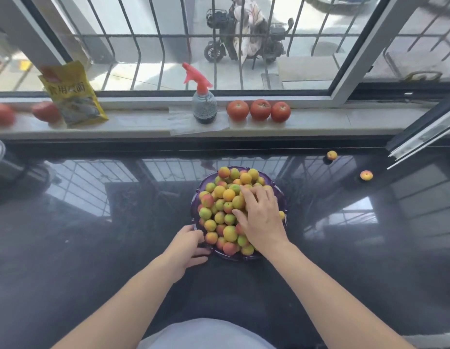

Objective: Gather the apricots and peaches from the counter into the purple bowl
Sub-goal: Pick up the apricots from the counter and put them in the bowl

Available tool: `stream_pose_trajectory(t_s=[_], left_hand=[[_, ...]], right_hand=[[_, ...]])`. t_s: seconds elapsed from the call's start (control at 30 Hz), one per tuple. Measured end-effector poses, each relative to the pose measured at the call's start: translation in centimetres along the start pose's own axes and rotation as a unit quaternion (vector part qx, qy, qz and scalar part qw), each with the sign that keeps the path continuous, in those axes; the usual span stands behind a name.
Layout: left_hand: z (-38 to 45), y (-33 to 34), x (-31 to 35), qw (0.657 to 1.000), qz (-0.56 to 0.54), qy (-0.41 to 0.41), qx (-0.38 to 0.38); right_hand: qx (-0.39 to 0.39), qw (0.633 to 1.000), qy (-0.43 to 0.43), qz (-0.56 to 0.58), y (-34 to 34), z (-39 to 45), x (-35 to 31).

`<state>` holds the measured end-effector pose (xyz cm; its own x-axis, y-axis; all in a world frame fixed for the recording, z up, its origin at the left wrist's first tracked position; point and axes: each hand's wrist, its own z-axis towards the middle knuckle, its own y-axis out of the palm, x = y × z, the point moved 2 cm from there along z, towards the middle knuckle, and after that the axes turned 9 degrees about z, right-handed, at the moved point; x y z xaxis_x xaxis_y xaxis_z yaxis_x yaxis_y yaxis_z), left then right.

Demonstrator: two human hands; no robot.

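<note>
- The purple bowl (196, 197) is heaped above its rim with apricots and peaches (220, 210); any push on the mound could send fruit rolling over the edge onto the glossy black counter (93, 248).
- The right hand (261, 217) lies palm-down on the right side of the pile, fingers (246, 193) spread over the fruit. Whether it holds one underneath cannot be told. Lifting away carelessly may dislodge loose ones.
- The left hand (190, 244) touches the bowl's near-left rim, fingers curled against it; a tug could slide the bowl on the slick surface.
- Two fruits remain far right on the counter: one apricot (331, 155) by the window frame, another (366, 175) nearer; round, they could roll when reached for.
- The fruit looks small, round, yellow-green with red blush, and sits at scene centre.
</note>
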<state>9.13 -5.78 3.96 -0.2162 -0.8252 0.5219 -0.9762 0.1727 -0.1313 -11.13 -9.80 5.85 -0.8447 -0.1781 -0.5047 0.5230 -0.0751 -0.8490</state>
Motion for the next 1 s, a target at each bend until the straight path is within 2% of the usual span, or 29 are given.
stream_pose_trajectory(t_s=[0.1,0.2,0.27,0.33,0.53,0.67,0.83,0.93,1.0], left_hand=[[0.1,-0.5,1.4,0.997,-0.064,0.029,0.037],[0.9,-0.6,2.4,0.99,-0.118,0.032,0.066],[2.0,-0.5,2.8,0.988,-0.134,0.021,0.075],[3.3,-0.5,3.3,0.987,-0.142,0.011,0.074],[6.3,-0.3,5.4,0.986,-0.143,-0.001,0.086],[7.2,0.3,6.6,0.99,-0.099,-0.008,0.101],[7.8,0.5,6.2,0.991,-0.054,0.008,0.124],[8.2,0.2,5.9,0.99,-0.041,0.022,0.129],[8.3,0.2,6.0,0.991,-0.037,0.026,0.122]], right_hand=[[0.073,0.984,0.077,0.14,-1.0,-0.7,1.2],[0.157,0.925,0.251,0.24,-1.8,-1.8,4.7],[0.156,0.891,0.349,0.246,-1.9,-2.3,8.0],[0.117,0.887,0.392,0.216,-1.9,-2.2,11.4],[0.014,0.917,0.384,0.11,-3.2,4.4,18.6],[-0.007,0.93,0.365,0.033,-4.3,9.6,21.8],[-0.04,0.923,0.382,0.0,-4.6,13.6,25.5],[-0.08,0.924,0.373,-0.023,-4.6,14.4,26.8],[-0.079,0.928,0.362,-0.045,-4.7,14.4,27.3]])
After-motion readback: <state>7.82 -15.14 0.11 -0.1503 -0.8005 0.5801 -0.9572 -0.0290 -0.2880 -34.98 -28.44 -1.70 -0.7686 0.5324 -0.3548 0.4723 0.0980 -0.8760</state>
